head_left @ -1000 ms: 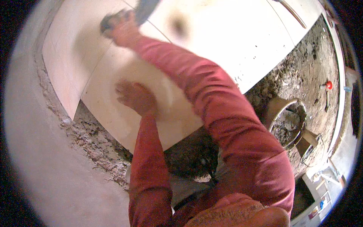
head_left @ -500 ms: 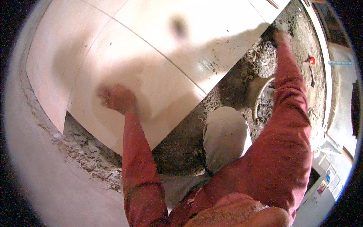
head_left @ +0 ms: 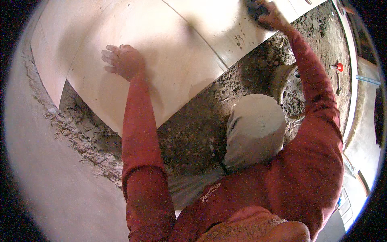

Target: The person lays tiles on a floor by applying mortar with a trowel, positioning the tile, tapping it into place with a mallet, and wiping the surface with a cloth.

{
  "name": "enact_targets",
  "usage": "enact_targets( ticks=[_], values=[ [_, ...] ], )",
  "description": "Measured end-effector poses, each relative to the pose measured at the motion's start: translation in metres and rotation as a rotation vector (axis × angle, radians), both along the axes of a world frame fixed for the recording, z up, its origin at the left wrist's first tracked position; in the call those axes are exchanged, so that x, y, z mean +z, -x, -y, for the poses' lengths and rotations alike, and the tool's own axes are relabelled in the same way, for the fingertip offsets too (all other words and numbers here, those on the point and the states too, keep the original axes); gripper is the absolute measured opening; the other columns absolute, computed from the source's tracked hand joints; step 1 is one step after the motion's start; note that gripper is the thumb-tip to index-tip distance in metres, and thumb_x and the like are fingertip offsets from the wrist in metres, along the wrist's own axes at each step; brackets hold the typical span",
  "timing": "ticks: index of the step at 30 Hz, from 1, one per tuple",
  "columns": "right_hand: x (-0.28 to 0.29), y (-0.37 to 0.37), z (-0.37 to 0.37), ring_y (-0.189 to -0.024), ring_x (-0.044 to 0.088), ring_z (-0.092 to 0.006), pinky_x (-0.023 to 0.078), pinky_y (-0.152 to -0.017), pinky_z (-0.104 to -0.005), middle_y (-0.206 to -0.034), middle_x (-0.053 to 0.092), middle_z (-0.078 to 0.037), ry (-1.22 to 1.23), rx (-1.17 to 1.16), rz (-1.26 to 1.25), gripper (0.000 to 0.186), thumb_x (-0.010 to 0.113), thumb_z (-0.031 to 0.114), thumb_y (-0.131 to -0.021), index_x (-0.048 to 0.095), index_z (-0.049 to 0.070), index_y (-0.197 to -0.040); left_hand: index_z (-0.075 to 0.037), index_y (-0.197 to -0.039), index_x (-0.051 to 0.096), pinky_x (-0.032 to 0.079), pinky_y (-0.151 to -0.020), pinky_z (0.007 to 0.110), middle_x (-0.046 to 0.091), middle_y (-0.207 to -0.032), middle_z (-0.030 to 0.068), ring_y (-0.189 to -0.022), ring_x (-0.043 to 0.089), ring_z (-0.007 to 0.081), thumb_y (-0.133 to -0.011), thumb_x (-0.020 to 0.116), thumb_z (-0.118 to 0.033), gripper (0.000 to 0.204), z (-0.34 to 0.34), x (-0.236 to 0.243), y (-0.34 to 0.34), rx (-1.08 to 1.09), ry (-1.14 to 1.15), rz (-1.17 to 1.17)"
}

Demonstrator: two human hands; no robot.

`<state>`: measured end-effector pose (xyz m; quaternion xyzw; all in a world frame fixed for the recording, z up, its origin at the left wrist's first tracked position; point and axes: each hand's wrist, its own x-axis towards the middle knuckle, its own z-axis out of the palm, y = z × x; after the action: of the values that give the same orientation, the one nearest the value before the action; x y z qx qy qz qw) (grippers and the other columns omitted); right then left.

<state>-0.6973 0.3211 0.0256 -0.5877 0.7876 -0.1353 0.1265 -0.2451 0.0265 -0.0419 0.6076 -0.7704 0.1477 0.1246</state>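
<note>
Large pale beige floor tiles [head_left: 173, 72] lie side by side with thin straight joints between them. My left hand [head_left: 124, 62] rests on the nearest tile, palm down and fingers spread, holding nothing. At the far right my right hand [head_left: 276, 18] grips a dark rounded object [head_left: 258, 12] over another tile, close to its edge. The fingers and the shade hide part of that object, so its kind is unclear. Dark specks mark the tile surface around it.
Rough dark mortar or soil [head_left: 193, 137] borders the tiles, under my bent knee [head_left: 256, 129]. A round-rimmed container [head_left: 280, 80] sits beside the knee. A red-topped item [head_left: 339, 67] lies farther right. A grey wall [head_left: 76, 173] runs along the left.
My right hand has moved left from the rough ground onto the tile with the dark object. My left hand stays flat on the tile, while the view has shifted.
</note>
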Motion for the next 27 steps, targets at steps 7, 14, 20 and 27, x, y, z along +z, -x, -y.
enact_targets(
  ticks=[7,14,20,27],
  values=[
    [0.062,-0.145,-0.028,-0.125,0.055,-0.0313,0.038,-0.114,-0.045,-0.132,0.06,-0.013,-0.731,0.574,0.626,0.057,0.077,0.017,-0.073,0.064,0.012,-0.129,0.002,-0.147,0.041,0.027,-0.115,0.064,0.04,-0.154,0.0252,-0.145,0.034,0.0418,-0.102,0.045,-0.034,0.058,-0.001,0.003,-0.001,-0.013,-0.064,-0.068],
    [0.13,-0.069,0.124,-0.076,0.067,-0.0167,0.054,-0.06,-0.0284,-0.091,0.068,-0.01,-0.461,0.039,0.699,0.044,0.058,0.001,-0.088,0.056,0.003,-0.132,0.004,-0.148,0.039,0.024,-0.116,0.064,0.035,-0.156,0.0268,-0.145,0.032,0.0448,-0.102,0.044,-0.035,0.06,0.0,0.003,-0.002,-0.039,-0.092,-0.144],
    [0.029,-0.102,0.394,-0.096,0.066,-0.0267,0.055,-0.09,-0.0388,-0.106,0.067,-0.012,0.245,0.231,0.453,0.041,0.059,0.004,-0.084,0.062,0.007,-0.124,0.005,-0.148,0.038,0.023,-0.116,0.065,0.036,-0.156,0.0279,-0.145,0.032,0.0465,-0.1,0.046,-0.036,0.064,0.002,-0.014,-0.012,-0.1,-0.045,0.161],
    [0.002,-0.128,0.341,-0.106,0.06,-0.0396,0.044,-0.102,-0.0514,-0.112,0.064,-0.019,0.008,0.371,0.082,0.024,0.055,0.027,-0.097,0.061,0.008,-0.11,0.006,-0.146,0.04,0.024,-0.115,0.066,0.038,-0.152,0.0305,-0.143,0.034,0.0485,-0.098,0.049,-0.037,0.065,0.005,-0.016,-0.011,-0.095,-0.029,-0.05]
  ],
)
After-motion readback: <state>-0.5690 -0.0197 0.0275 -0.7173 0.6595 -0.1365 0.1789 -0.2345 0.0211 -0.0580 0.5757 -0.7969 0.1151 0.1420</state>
